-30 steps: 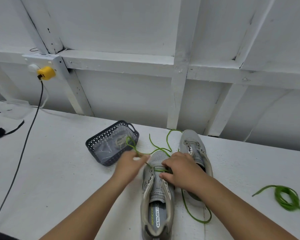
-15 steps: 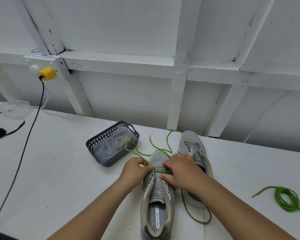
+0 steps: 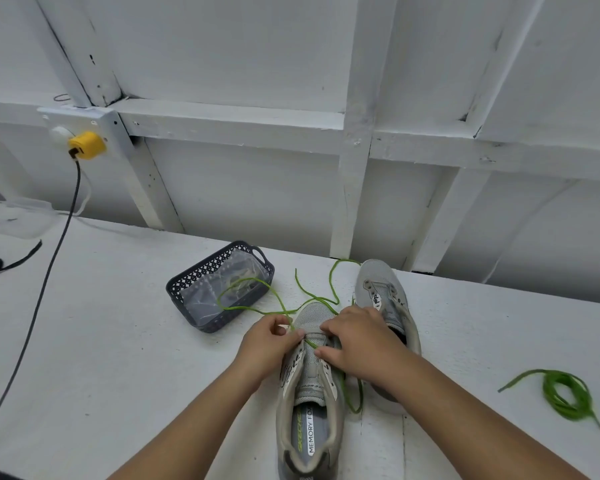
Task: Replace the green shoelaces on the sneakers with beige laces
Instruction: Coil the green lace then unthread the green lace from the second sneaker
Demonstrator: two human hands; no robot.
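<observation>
White table (image 3: 101, 341): both hands (image 3: 271, 341) pinch green lace (image 3: 257, 309) at sneaker (image 3: 310, 386)

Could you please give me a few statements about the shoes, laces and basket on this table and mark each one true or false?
1. The left hand pinches the green lace at the near shoe. True.
2. The far shoe still has a green lace threaded through its eyelets. False: its eyelets look bare.
3. A coiled green lace lies on the table, to the right of both shoes. True.
4. The basket sits to the right of the shoes. False: it sits to their left.
5. The right hand rests on the near shoe. True.
</observation>
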